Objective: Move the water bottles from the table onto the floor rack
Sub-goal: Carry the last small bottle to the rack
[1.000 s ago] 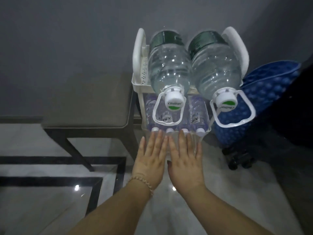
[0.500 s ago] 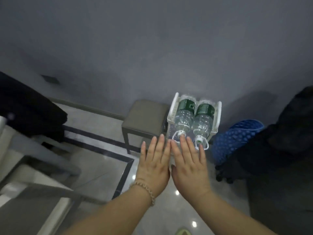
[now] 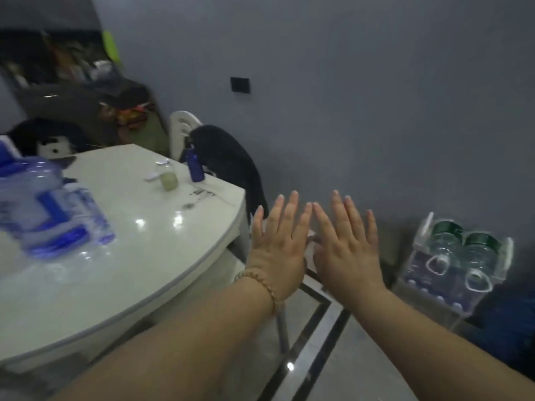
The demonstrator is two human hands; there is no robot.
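My left hand (image 3: 279,244) and my right hand (image 3: 346,247) are held out flat side by side, fingers spread, empty, in mid-air past the table's corner. The white floor rack (image 3: 505,250) stands low at the right against the wall. Two big clear water bottles with green labels (image 3: 460,250) lie on its top tier, and several small bottles (image 3: 434,287) fill the tier below. On the white table (image 3: 162,250) at the left lies a blurred pack of blue-labelled water bottles (image 3: 49,209).
A small blue bottle (image 3: 195,167) and a glass jar (image 3: 168,178) stand at the table's far edge. A white chair with dark cloth over it (image 3: 228,163) stands behind the table. Cluttered shelves fill the far left. The floor is tiled with black stripes (image 3: 312,322).
My view has swung up and left, away from the rack toward the table. The rack now sits far right, and both hands stay flat and empty in front of me.
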